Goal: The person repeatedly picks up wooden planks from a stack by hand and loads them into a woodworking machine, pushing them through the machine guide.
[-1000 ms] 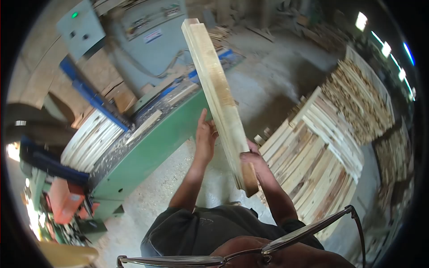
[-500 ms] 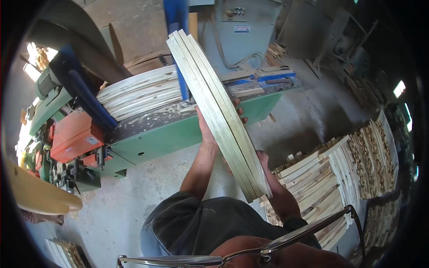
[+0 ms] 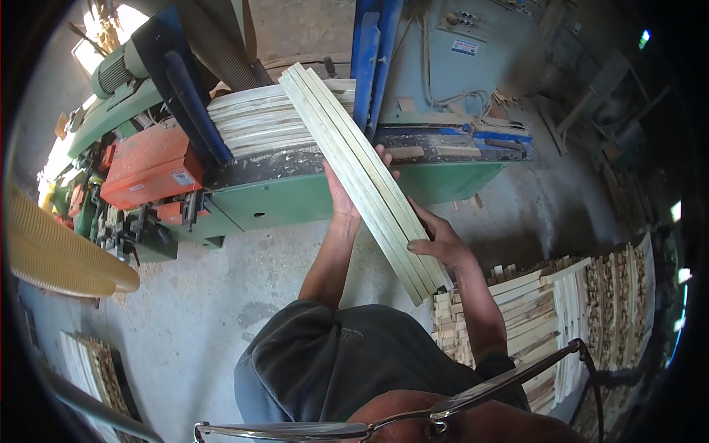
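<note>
A bundle of long, pale wooden slats (image 3: 358, 166) slants across the middle of the view, its far end toward the machine and its near end by my chest. My left hand (image 3: 339, 193) wraps round the bundle from beneath at mid-length, with fingertips showing past the far side. Near the lower end, my right hand (image 3: 445, 248) grips the same slats, its thumb lying across their upper face. Behind the bundle, a stack of similar slats (image 3: 258, 122) rests on the machine bed between blue uprights.
The green machine (image 3: 310, 193) carries an orange box (image 3: 151, 171) and a blue post (image 3: 367, 66). Yellow ducting (image 3: 66, 247) hangs at left. Piles of wood strips (image 3: 517, 310) stand at lower right, and another pile (image 3: 96, 369) at lower left. A grey-blue cabinet (image 3: 473, 66) is behind.
My right hand has shifted up onto the slats' side, its thumb now on top. The view has turned, so the machine appears further right and higher. My left hand keeps its hold.
</note>
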